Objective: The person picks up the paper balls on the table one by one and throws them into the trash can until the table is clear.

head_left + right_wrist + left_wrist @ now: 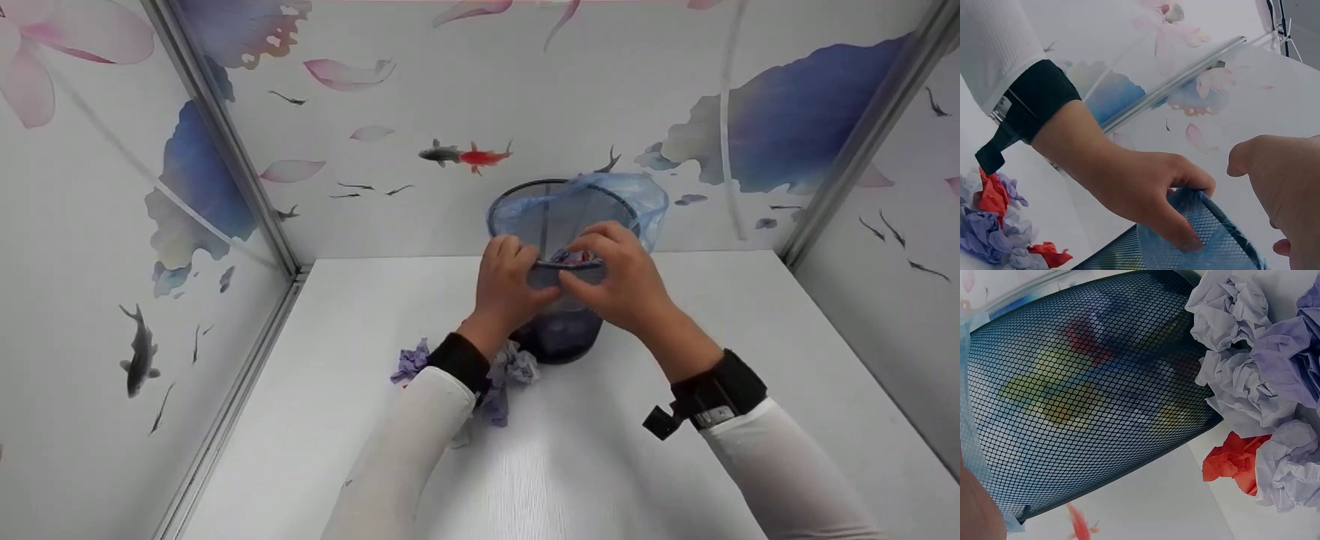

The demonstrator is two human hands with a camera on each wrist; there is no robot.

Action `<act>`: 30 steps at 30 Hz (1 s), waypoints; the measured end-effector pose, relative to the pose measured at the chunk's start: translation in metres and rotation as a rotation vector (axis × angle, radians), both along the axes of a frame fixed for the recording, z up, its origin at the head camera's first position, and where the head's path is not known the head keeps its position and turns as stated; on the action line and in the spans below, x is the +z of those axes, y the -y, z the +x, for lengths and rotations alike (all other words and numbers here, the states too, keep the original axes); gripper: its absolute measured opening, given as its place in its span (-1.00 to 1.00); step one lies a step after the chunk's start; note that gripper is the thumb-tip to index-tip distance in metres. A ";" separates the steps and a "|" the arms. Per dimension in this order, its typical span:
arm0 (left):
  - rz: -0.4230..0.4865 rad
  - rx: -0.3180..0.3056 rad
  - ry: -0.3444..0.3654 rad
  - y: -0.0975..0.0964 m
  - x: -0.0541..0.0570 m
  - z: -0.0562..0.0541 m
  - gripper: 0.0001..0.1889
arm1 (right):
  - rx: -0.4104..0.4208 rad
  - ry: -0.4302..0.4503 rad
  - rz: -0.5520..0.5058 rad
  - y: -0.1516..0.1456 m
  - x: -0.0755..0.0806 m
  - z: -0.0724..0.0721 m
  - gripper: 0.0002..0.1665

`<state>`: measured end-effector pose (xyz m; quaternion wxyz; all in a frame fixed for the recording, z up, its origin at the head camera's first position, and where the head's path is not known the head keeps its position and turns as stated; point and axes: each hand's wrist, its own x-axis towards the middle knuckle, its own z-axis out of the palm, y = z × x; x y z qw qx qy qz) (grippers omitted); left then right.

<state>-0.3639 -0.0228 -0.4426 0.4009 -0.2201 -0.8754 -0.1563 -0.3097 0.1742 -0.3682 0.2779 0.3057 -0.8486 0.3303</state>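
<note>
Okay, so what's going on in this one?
A person is handling a mesh bin lined with a blue bag. The left hand grips the rim and bag together; the right hand is close beside it, its hold unclear. Crumpled paper lies beside the bin, and colored pieces show inside through the mesh.

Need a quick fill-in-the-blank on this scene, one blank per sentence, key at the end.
1. The thin plastic bag lining the mesh bin is coloured ____.
2. In the right wrist view, the hand gripping the bin's rim is the person's ____ one.
3. Outside the bin, besides pale and purple paper balls, the left wrist view shows one ball in ____.
4. Both wristbands are coloured ____.

Missing words: blue; left; red; black.
</note>
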 end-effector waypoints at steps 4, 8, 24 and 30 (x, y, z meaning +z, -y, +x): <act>0.003 -0.003 -0.012 0.000 -0.001 -0.001 -0.33 | 0.028 0.002 0.002 0.004 -0.015 0.010 -0.69; 0.007 -0.005 -0.014 0.000 -0.002 -0.001 -0.37 | 0.044 0.003 -0.004 0.008 -0.033 0.015 -0.73; 0.025 -0.010 0.066 -0.001 0.003 0.001 -0.38 | 0.034 0.234 -0.027 0.030 -0.135 0.021 -0.79; 0.037 -0.030 0.079 0.000 0.001 0.003 -0.38 | -0.021 0.350 0.024 0.040 -0.175 0.012 -0.66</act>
